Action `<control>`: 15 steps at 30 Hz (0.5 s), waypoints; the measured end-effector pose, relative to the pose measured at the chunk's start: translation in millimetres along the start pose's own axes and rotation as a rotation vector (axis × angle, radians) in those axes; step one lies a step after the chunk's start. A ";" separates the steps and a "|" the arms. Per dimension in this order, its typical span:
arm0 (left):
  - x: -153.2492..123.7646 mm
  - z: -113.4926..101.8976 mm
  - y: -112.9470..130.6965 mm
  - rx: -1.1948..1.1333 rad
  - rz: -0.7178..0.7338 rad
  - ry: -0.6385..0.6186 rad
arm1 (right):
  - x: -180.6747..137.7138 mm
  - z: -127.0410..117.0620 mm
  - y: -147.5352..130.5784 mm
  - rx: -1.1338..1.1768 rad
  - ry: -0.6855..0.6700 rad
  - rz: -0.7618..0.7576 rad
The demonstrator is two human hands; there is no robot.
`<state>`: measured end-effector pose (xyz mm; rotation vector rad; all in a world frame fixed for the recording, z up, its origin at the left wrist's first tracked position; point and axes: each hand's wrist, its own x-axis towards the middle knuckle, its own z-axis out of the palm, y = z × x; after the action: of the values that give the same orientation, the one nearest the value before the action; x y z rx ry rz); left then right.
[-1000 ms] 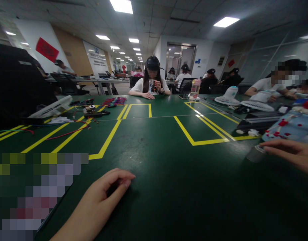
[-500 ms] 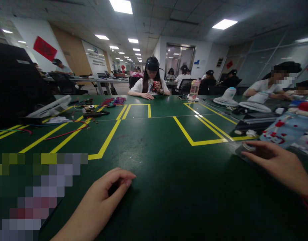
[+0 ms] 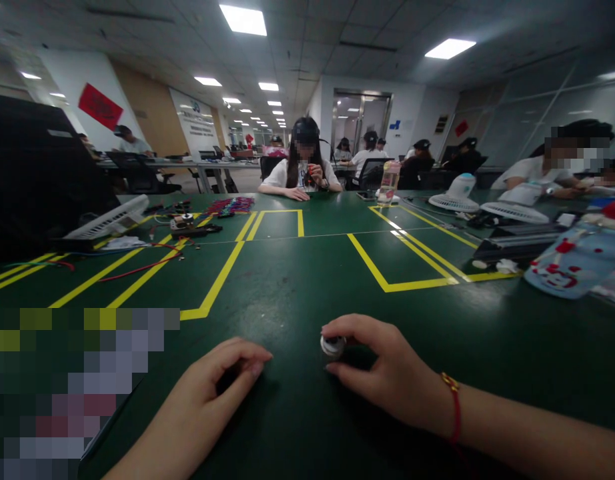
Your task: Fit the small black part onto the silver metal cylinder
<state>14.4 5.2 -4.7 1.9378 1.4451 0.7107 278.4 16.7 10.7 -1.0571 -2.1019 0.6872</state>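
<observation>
"What has the right hand (image 3: 375, 360) got?"

"A small greyish cylinder with a white rim (image 3: 332, 347); the thumb is on its near side, the forefinger on its far side, so the grip is closed down to the cylinder's width; it is near the middle, just right of the left hand (image 3: 235, 367); whether its base touches the dark green tabletop (image 3: 297, 427) I cannot tell."

"And the left hand's grip?"

"Narrow; the fingers curl loosely, with the thumb tip close under the forefinger; whether the two tips touch I cannot tell; the hand is low over the near tabletop, apart from the cylinder."

"Anything on the right wrist?"

"A thin red cord bracelet with a gold-coloured bead (image 3: 455, 407)."

"What lies round about?"

"Farther right, a light-blue container with red and white decoration (image 3: 562, 267); far and right of centre, a clear bottle with a pink top (image 3: 388, 183); on the left, a thin red wire (image 3: 142, 270) beside strips of yellow tape (image 3: 222, 277); at the far edge, a co-worker in a white top (image 3: 277, 177), one forearm on the table."
</observation>
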 end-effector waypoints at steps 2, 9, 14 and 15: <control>2.0 1.8 3.6 0.003 -0.025 0.003 | -2.9 2.5 6.1 0.020 -0.003 0.020; 21.8 18.3 55.1 0.016 0.182 0.004 | -6.5 8.9 19.5 0.240 -0.027 0.125; 38.5 26.2 79.9 0.011 0.281 0.001 | -2.5 8.0 16.6 0.314 -0.068 0.109; 40.0 25.0 80.8 0.007 0.277 0.017 | -2.4 7.5 16.0 0.320 -0.077 0.107</control>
<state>94.4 22.5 40.8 2.1663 1.2013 0.8467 281.4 22.1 -6.1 -0.9796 -1.9252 1.0905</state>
